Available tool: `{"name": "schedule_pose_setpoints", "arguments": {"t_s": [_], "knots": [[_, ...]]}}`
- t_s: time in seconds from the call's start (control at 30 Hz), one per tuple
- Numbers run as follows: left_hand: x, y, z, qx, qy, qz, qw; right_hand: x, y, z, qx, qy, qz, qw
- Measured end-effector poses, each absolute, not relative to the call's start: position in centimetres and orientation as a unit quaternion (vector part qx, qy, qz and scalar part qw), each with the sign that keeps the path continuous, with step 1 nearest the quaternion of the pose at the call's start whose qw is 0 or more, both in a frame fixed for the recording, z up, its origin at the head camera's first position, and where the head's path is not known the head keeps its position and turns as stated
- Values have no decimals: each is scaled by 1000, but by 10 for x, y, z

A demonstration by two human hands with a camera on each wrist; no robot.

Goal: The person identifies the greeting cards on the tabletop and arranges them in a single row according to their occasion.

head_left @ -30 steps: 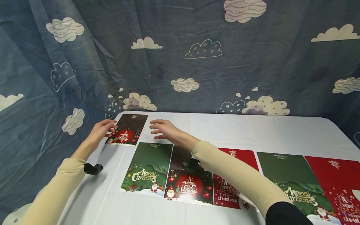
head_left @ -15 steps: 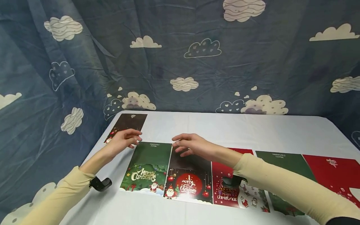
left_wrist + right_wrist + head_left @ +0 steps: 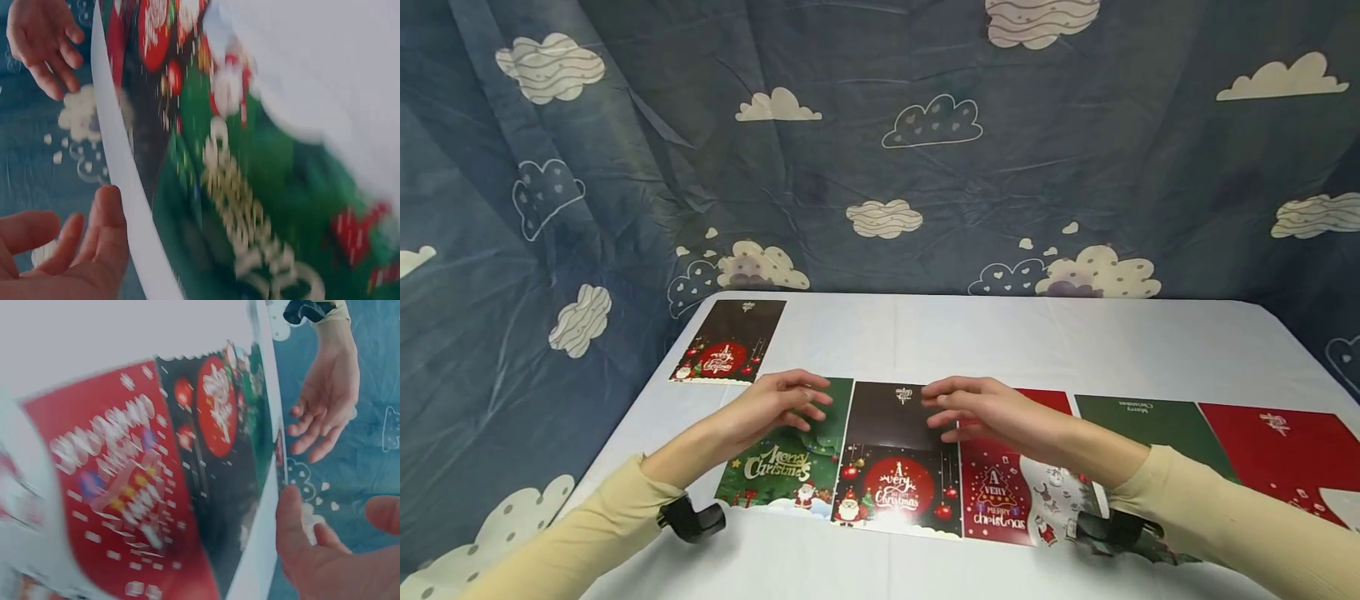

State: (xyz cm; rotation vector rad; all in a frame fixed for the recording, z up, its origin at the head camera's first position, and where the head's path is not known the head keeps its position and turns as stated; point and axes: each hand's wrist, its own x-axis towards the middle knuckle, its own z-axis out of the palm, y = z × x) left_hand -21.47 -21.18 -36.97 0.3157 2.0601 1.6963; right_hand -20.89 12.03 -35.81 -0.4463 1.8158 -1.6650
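Observation:
Both hands hang over a row of Christmas cards on the table, holding nothing. My left hand [image 3: 775,408], fingers loosely bent, overlaps the upper part of a green "Merry Christmas" card [image 3: 793,475] in the head view. To its right lies a dark brown card [image 3: 895,437] with a red circle. My right hand [image 3: 988,410] reaches over the red card [image 3: 992,479] beside it, fingertips at the brown card's right edge. In the left wrist view the green card [image 3: 269,162] is blurred. The right wrist view shows the red card [image 3: 125,481] near my right hand [image 3: 331,556], its fingers relaxed.
Another dark brown card [image 3: 730,337] lies apart at the table's back left corner. Further right are a green card [image 3: 1150,429], partly hidden by the right arm, and a red card [image 3: 1281,450]. A blue cloud-print cloth [image 3: 820,183] hangs behind the white table [image 3: 970,337].
Both hands have moved right and nearer, the left from the far brown card to the green one, the right from beside that brown card to the red card. The cards stay in place.

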Motion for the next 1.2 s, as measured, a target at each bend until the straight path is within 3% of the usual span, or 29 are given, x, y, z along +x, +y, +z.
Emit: {"name": "schedule_pose_setpoints", "arguments": {"t_s": [0.27, 0.5, 0.97, 1.2], "knots": [[-197, -192, -377, 63, 697, 649, 300, -187, 141, -368, -102, 680, -644, 334], [-187, -187, -381, 56, 697, 638, 322, -181, 147, -373, -82, 656, -661, 355], [-176, -178, -374, 59, 724, 612, 312, -173, 145, -376, -97, 677, -641, 349], [-178, -178, -380, 43, 720, 632, 284, -172, 143, -378, -111, 679, -637, 348]]}}
